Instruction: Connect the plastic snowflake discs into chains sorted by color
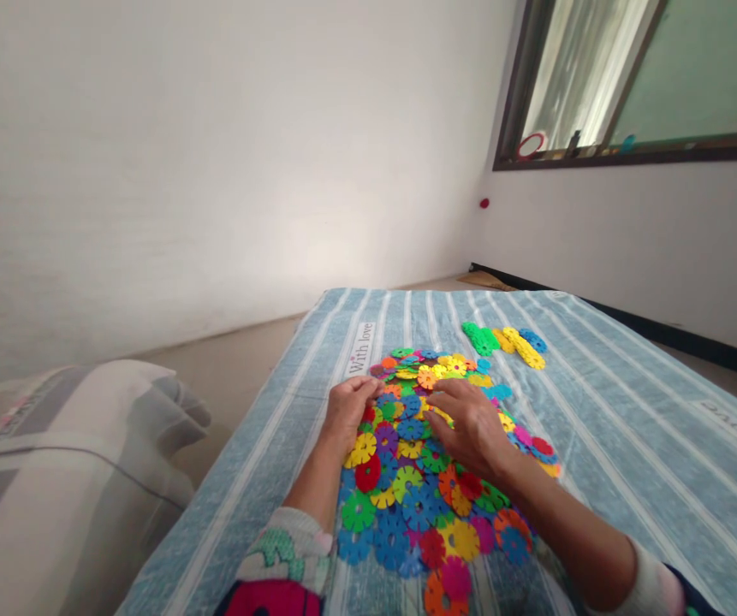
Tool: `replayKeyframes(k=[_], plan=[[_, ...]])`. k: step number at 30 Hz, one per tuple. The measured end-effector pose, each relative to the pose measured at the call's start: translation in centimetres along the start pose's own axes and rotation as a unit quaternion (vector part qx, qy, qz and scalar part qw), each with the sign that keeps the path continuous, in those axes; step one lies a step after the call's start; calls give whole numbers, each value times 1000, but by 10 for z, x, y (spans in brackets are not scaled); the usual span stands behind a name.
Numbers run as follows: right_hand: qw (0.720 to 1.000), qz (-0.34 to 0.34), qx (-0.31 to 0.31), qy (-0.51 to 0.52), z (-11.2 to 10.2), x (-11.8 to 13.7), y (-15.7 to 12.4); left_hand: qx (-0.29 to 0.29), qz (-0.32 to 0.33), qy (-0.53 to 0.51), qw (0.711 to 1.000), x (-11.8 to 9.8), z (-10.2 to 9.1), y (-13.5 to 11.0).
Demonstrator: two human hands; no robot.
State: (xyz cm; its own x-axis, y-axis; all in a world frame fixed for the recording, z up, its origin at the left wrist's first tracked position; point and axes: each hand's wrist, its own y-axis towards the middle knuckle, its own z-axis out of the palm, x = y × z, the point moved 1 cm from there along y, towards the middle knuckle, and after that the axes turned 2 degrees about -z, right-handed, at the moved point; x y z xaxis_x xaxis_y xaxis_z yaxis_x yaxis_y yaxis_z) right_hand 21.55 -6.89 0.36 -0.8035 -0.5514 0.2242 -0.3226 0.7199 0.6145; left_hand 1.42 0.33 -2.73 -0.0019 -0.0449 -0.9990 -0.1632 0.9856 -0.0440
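On blue-striped cloth (599,376): multicolor notched plastic discs (423,506), prob. light/stiff, rim-grip; R hand (471,421) part-open, L hand (350,412) narrow, hold unclear.

1 view, from wearer's head: faces forward and down across striped cloth (605,445); hands (471,423) near, white wall (214,171) farther.

This looks like a room in a home. At two o'clock a dark-framed glass window (656,81) shows pale, hanging fabric folds (567,68), with a round, red-rimmed object (531,145) at its foot. Plain white painted wall (181,154) fills ten o'clock. Soft grey-and-white checked fabric, like bedding (79,488), bulges at eight o'clock. A blue-and-white striped cloth (612,411), printed "With love", spreads towards four o'clock; colourful, notched plastic toy discs (419,505) lie at six.
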Motion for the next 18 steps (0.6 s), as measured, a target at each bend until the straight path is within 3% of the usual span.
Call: replayKeyframes(k=[5,8,18], plan=[[982,21,181,-46,18,25,44,7,-8,-13,1000,4,1,1],[966,28,246,-74,26,34,58,10,-11,-18,1000,4,2,0],[958,35,271,-91,40,37,53,-2,-14,-7,1000,-3,3,-4]])
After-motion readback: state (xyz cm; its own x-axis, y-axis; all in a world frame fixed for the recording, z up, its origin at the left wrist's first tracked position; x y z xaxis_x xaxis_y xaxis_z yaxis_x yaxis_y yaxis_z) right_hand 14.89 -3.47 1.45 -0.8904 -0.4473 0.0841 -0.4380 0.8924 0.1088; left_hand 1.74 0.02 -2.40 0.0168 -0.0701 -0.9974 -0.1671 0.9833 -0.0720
